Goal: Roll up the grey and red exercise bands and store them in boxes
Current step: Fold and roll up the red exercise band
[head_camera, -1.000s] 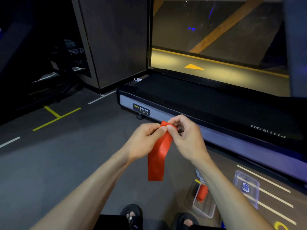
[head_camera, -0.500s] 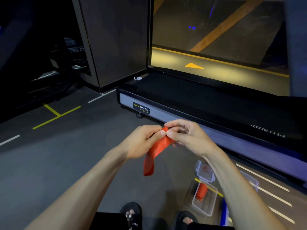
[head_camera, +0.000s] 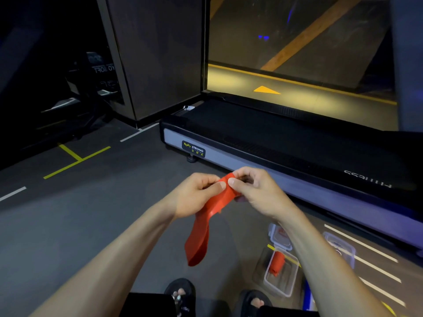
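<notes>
Both hands hold a red exercise band (head_camera: 206,223) in mid-air above the floor. My left hand (head_camera: 196,194) and my right hand (head_camera: 254,191) pinch its top end between thumbs and fingers, the start of a roll. The rest of the band hangs down and left, twisted. On the floor at lower right a clear plastic box (head_camera: 282,274) stands open with a rolled red band (head_camera: 277,261) inside. Its lid (head_camera: 278,235) lies just beyond it. Another clear box (head_camera: 341,249) sits further right, partly behind my right forearm. No grey band is visible.
A black treadmill (head_camera: 286,143) runs along the far side, close behind my hands. Dark gym floor with yellow and white lines (head_camera: 75,160) spreads left. My sandalled feet (head_camera: 180,294) are at the bottom edge. A dark pillar (head_camera: 158,60) stands behind.
The hanging tail of the red band has swung left and twisted. My hands have stayed together at its top end, and the view shifted slightly.
</notes>
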